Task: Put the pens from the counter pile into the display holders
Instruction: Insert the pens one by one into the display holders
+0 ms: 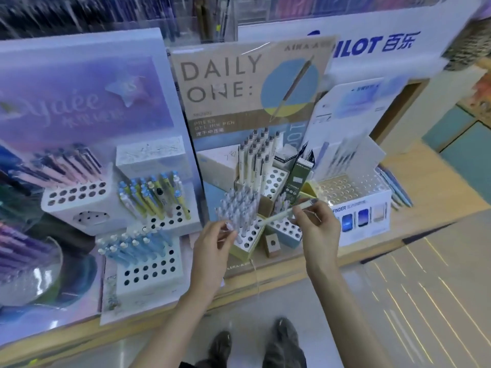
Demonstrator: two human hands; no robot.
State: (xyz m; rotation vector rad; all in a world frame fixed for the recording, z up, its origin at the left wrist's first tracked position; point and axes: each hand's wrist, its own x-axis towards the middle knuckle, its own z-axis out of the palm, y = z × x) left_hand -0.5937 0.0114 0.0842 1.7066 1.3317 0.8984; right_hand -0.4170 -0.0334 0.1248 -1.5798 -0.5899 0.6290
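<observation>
Your surroundings, listed: light wooden counter (pixel 414 166) running left to right; pale glossy floor (pixel 252 312) beneath you; grey panel (pixel 425 288) with thin yellow lines, right; white PILOT banner (pixel 425 27) behind; teal floor tiles (pixel 457 144), far right.

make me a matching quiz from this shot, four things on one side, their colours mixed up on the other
Things:
1. pen in the right hand
2. tall box
3. PILOT lettering
4. shoes

Colours:
a. blue
b. cream
c. grey
d. dark green

Pairs: 1-b, 2-d, 3-a, 4-c
</observation>
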